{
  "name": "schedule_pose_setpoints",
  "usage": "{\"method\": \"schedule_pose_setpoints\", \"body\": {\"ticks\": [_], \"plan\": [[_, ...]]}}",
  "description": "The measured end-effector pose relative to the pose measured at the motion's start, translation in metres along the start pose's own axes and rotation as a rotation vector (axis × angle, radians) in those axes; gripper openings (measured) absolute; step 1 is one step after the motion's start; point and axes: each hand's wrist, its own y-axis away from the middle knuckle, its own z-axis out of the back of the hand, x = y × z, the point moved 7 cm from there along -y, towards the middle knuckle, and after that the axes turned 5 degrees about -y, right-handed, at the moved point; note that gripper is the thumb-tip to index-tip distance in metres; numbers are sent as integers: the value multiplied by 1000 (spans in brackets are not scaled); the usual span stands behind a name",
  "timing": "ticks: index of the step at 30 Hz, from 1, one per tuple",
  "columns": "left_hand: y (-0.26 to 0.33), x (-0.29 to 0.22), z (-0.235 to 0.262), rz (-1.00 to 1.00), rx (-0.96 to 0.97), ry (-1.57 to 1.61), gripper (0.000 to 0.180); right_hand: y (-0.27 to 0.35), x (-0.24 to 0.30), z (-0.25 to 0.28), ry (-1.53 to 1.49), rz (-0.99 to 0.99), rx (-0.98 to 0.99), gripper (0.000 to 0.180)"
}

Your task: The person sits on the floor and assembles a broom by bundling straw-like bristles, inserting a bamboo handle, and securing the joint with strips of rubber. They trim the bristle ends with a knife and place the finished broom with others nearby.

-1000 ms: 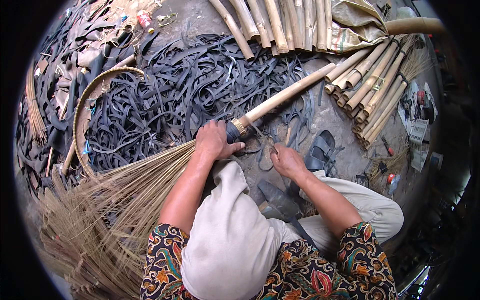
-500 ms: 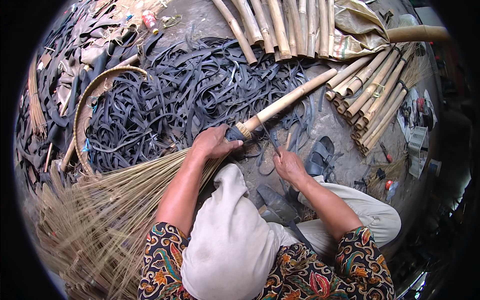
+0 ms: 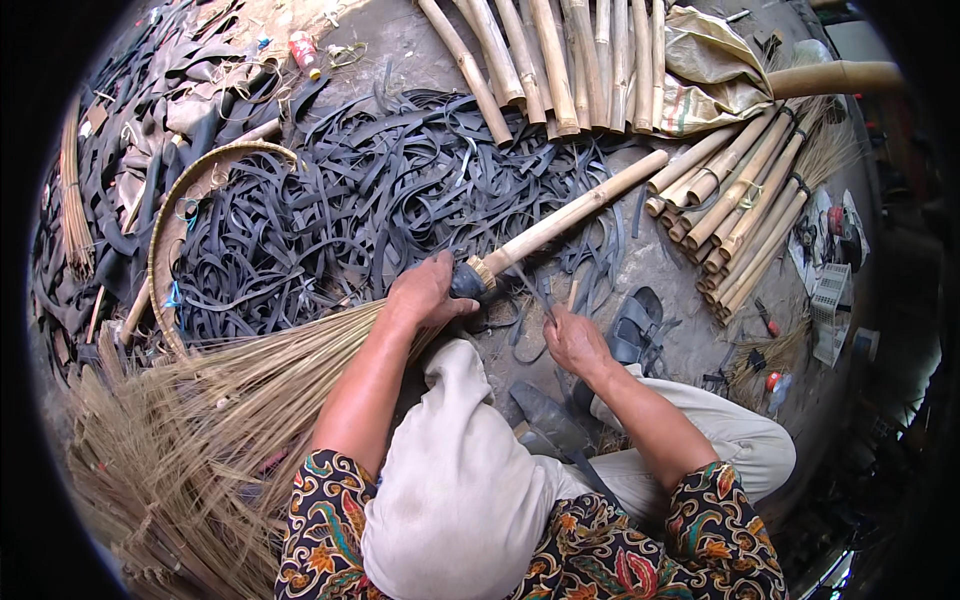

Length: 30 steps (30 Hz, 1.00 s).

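Note:
A broom lies across my lap: a pale bamboo handle (image 3: 580,213) points up and right, and a wide fan of straw bristles (image 3: 190,440) spreads to the lower left. My left hand (image 3: 425,293) grips the broom's neck, where a dark rubber binding (image 3: 468,280) wraps the joint. My right hand (image 3: 572,340) is closed on a thin dark rubber strip (image 3: 535,292) that runs taut from the binding down to it.
A heap of black rubber strips (image 3: 330,210) covers the ground ahead. Bamboo poles (image 3: 560,55) lie at the top and a bundle of shorter ones (image 3: 745,195) at the right. A curved basket rim (image 3: 165,230) sits at the left, sandals (image 3: 630,325) beside my right hand.
The broom's neck and both hands have shifted slightly up and right in view. The right hand has pulled the strip out a little further from the binding.

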Motion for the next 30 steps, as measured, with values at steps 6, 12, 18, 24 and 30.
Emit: {"method": "schedule_pose_setpoints", "body": {"ticks": [6,12,18,24,30], "plan": [[6,8,-3,35,-55,-127,103,2,2,-5,4,-25,-9,22],[3,12,-10,92,139,130,95,3,3,-10,19,-59,37,25],[29,22,-9,207,99,-70,117,-5,-28,-4,-121,-266,-175,41],[49,26,-5,189,-28,-173,96,-20,44,21,221,206,-437,75],[56,21,-9,181,-153,-178,86,-60,138,-28,295,645,-1,57]]}}
